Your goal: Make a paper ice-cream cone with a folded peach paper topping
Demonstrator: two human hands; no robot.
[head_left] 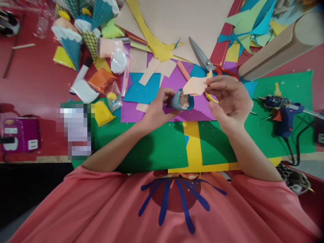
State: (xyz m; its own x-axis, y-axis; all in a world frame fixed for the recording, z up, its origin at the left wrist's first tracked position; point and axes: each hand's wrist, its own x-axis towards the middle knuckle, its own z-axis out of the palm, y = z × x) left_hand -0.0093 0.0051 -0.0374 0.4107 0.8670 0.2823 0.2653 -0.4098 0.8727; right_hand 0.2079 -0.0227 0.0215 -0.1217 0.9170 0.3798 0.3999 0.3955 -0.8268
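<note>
My left hand [162,104] is closed round a small blue paper cone [176,100] with a grid pattern, lying nearly sideways. The cone's wide mouth faces right, and something crumpled and beige [184,100] fills it. A flat peach-coloured piece [196,85] with angular edges is pinched at its right end by the fingertips of my right hand [227,98]. Its left end reaches the cone's rim; whether they touch I cannot tell. Behind my right hand lie scissors [202,55] with red handles, partly hidden. A yellow curved thing [211,98] shows beneath the peach piece.
A glue gun [286,114] rests on the green sheet [268,135] at right, beside a beige paper roll [278,47]. Finished cones [69,45] and clay packets [102,80] crowd the left. Paper scraps [250,25] pile up at back right. A purple box [21,135] sits far left.
</note>
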